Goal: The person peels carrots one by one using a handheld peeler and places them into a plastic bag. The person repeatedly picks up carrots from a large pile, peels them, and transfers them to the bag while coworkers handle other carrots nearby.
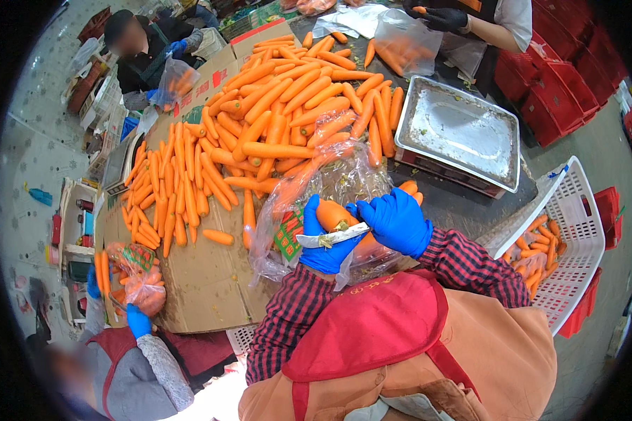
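In a blue glove, my left hand (pixel 321 252) grips a carrot (pixel 333 214) with its stem end turned towards me. My right hand (pixel 397 218), gloved the same way, is closed on the handle of a knife. The pale knife blade (pixel 329 237) lies across the carrot's stem end, with green trimmings stuck to it. Beneath my hands is a clear plastic bag (pixel 274 258) with a printed green and red patch; carrots show through it near my wrists. A large heap of loose carrots (pixel 279 116) lies just beyond.
A metal-topped weighing scale (pixel 458 131) stands at the right. A white plastic basket (pixel 571 252) with bagged carrots sits beyond the table's right edge. Flattened cardboard (pixel 205 294) covers the table's left part. Co-workers' gloved hands hold carrot bags (pixel 145 294) at left, upper left and top. Red crates (pixel 553 100) stand upper right.
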